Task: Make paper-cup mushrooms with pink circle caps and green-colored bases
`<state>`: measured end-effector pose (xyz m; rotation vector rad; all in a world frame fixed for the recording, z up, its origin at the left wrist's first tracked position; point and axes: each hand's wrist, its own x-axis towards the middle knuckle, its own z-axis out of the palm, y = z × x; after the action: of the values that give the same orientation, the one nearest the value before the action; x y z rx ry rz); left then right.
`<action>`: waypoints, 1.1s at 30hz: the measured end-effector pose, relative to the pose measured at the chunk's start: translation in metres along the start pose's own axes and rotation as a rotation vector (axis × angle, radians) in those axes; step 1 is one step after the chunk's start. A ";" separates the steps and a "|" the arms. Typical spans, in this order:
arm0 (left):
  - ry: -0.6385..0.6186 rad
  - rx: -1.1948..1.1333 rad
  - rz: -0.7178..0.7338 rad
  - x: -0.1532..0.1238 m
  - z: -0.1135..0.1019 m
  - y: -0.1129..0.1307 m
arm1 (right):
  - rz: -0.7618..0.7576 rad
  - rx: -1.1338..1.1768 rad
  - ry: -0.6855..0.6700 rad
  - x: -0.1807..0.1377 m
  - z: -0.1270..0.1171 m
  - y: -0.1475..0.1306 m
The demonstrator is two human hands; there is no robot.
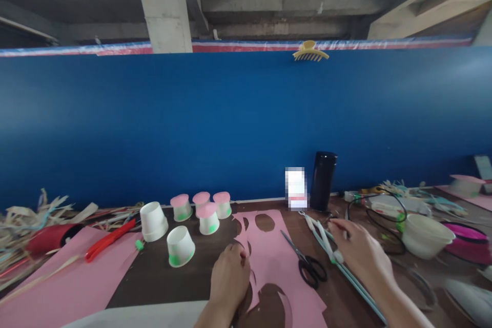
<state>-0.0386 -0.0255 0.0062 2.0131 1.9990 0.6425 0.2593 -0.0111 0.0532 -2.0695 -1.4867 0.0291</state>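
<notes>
My left hand [230, 275] rests at the left edge of a pink sheet with round holes [271, 251]. Its fingers are curled in, and what they hold, if anything, is hidden. My right hand [359, 248] reaches over a bundle of pale blue and white strips [326, 243], its fingers stretched out and thumb apart. I see nothing held in it. Black-handled scissors [307, 264] lie on the pink sheet between my hands. Left of them stand upturned white cups, one with a green patch [180, 247], and several cups topped with pink discs [208, 218].
Farther left, red-handled pliers [109, 241] lie on another pink sheet [73, 277]. A black cylinder [323, 180] stands by the blue partition [230, 123]. To the right are a black cable [367, 210], a cream bowl [426, 236] and a magenta container [467, 241].
</notes>
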 end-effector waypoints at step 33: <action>-0.016 0.127 0.006 -0.004 -0.009 0.007 | 0.333 1.368 -0.749 -0.050 0.028 -0.043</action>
<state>-0.0361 -0.0314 0.0169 2.0887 2.0733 0.5113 0.1943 -0.0336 0.0349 -1.0751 -0.8870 1.5890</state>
